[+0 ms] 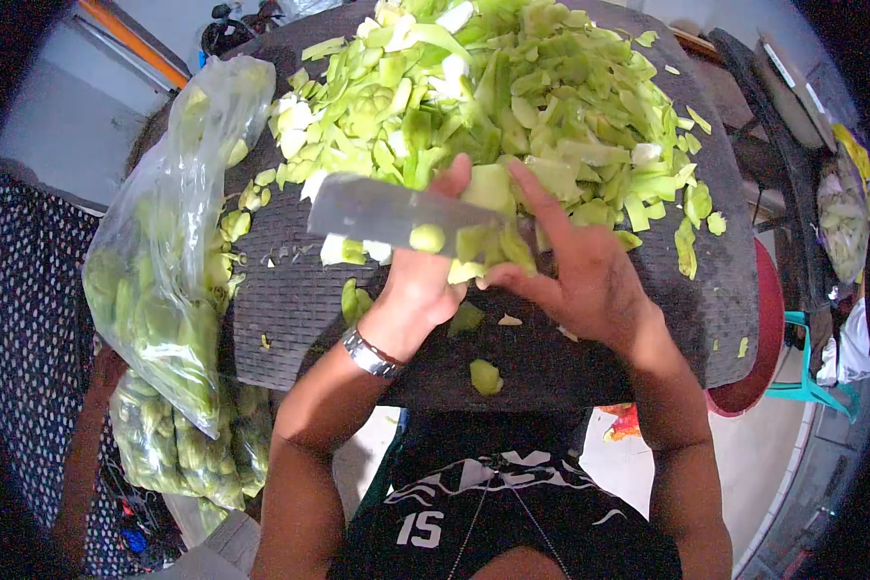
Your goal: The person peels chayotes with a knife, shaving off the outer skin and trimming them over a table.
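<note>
At the near side, the person's black shirt with a white number 15 (420,529) is close to the dark woven-pattern table (280,338). On the table's near part lies one small green vegetable piece (485,377).

A little farther, both hands are raised close together over the table. The right hand (590,275) seems closed on the handle end of the broad grey metal knife (367,210), though the handle itself is hidden; its thumb and index finger are spread. The left hand (421,278), with a silver metal watch (367,353) at the wrist, is partly behind the blade, so I cannot tell how firmly it grips. The pale green vegetable block (490,186) is between the fingertips, on the far side of the blade. Cut green slices (467,244) are against the blade.

For good cutting, I think the left fingertips should be out of the line of the edge, and the strokes short and even. Slices that cling can hide this edge, so it is better to clear them often.

Beyond is the large heap of green cut pieces (551,106).
</note>
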A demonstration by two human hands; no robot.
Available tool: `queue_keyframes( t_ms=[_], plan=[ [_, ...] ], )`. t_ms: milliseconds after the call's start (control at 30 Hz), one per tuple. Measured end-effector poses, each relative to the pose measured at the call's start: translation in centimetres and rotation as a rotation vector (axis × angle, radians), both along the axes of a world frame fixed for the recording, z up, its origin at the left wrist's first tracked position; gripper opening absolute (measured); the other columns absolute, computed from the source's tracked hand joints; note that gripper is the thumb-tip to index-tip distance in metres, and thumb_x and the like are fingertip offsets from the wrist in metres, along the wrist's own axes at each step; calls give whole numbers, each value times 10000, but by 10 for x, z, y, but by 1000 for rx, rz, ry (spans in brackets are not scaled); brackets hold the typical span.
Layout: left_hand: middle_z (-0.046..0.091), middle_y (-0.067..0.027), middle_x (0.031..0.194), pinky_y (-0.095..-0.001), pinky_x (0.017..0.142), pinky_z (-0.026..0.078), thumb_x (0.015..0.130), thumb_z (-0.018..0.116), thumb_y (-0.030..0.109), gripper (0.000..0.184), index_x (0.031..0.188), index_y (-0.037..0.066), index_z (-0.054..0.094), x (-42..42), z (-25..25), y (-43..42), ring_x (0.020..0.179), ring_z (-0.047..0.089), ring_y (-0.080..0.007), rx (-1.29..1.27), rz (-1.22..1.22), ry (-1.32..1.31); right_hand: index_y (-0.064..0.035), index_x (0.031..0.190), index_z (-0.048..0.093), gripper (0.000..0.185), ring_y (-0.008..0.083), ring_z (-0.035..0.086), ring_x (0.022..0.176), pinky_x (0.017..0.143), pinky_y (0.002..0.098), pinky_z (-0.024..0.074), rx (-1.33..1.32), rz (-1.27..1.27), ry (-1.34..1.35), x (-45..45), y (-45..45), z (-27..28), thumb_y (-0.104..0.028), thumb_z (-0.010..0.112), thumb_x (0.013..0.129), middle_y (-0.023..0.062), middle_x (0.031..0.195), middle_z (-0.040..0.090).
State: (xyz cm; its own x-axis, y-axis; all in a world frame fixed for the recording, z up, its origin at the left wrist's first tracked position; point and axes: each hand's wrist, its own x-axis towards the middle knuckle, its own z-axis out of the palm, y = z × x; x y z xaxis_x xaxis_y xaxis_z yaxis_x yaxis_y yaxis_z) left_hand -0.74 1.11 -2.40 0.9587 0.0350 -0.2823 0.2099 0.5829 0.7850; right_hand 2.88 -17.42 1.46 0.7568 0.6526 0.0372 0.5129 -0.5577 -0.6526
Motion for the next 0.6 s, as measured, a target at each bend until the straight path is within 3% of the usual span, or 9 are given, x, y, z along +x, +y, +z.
queue_keyframes(
  t_ms=[133,167,300,400,533,567,600],
  plan=[
    [679,-128,1118,-405,712,627,1036,495,512,503,1300,85,530,1,-5,-2,964,705,-230,51,-33,-94,-58,1576,315,901,453,584,1267,1043,458,468,139,-9,57,19,-16,-3,-509,718,907,315,1341,593],
    [691,-71,998,-325,684,578,1031,585,406,376,1133,46,625,-2,-2,0,832,694,-168,-73,-53,-120,-59,1576,316,900,449,581,1273,1046,456,466,168,1,80,19,-17,-3,-507,718,907,317,1341,592],
    [698,-100,1053,-360,823,579,1001,596,477,503,1210,21,636,6,6,-1,932,695,-183,-130,-7,-27,-73,1593,267,952,447,572,1287,1060,460,453,167,90,-75,-1,-7,2,-507,738,889,346,1330,582],
    [643,-104,1281,-465,1022,532,1007,552,539,605,1448,132,476,-3,13,-2,1178,641,-268,-26,-27,-138,-84,1602,226,996,483,626,1168,983,479,503,139,91,-52,-5,-5,1,-514,752,872,357,1209,632],
    [631,-112,1304,-440,1006,541,1026,553,495,556,1435,124,487,-7,1,-7,1167,646,-266,41,40,-156,-74,1556,289,933,498,661,1053,884,492,541,112,49,-60,4,-5,-5,-542,731,880,313,1100,682],
    [631,-115,1305,-433,1002,544,1039,554,453,498,1406,117,512,3,-7,3,1167,647,-251,-134,-60,-81,-70,1539,309,913,500,668,1027,859,496,548,127,42,-85,6,-6,-7,-552,722,883,303,1075,691],
    [640,-108,1279,-427,987,550,1040,558,443,476,1379,110,525,2,-3,0,1144,655,-244,-48,3,-72,-65,1512,337,874,497,670,1022,853,492,546,108,33,-41,8,-6,-5,-552,712,892,296,1065,692]
  ],
)
